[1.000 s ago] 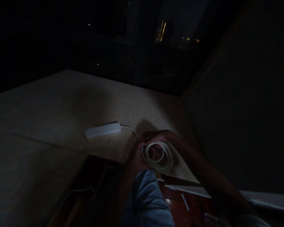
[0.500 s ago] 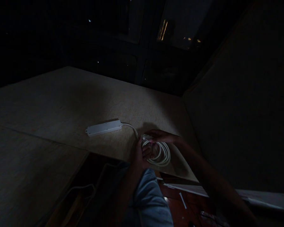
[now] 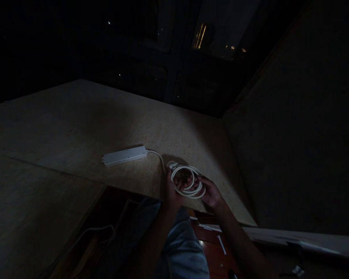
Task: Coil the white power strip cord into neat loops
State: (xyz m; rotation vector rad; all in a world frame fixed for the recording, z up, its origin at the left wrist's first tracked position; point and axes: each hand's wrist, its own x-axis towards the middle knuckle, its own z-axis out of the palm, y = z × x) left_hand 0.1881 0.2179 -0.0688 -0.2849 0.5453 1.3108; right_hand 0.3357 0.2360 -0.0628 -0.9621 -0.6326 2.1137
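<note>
A white power strip (image 3: 124,155) lies on a pale board table (image 3: 75,128), dimly lit. Its white cable runs right into a coil (image 3: 187,181) near the table's front edge. My left hand (image 3: 174,188) grips the coil's left side, with fingers curled through the loops. On the coil's right side my right hand (image 3: 209,191) closes around the loops. The plug end (image 3: 171,165) shows at the top of the coil.
A dark window (image 3: 209,38) with distant lights stands behind the table. A tall board (image 3: 293,135) leans at the right. Below the table edge are a reddish floor (image 3: 218,248), a loose cable (image 3: 101,230) and my grey-clad knee (image 3: 183,252).
My right hand came off the top of the coil and moved down to its right side. The coil has shifted slightly toward me.
</note>
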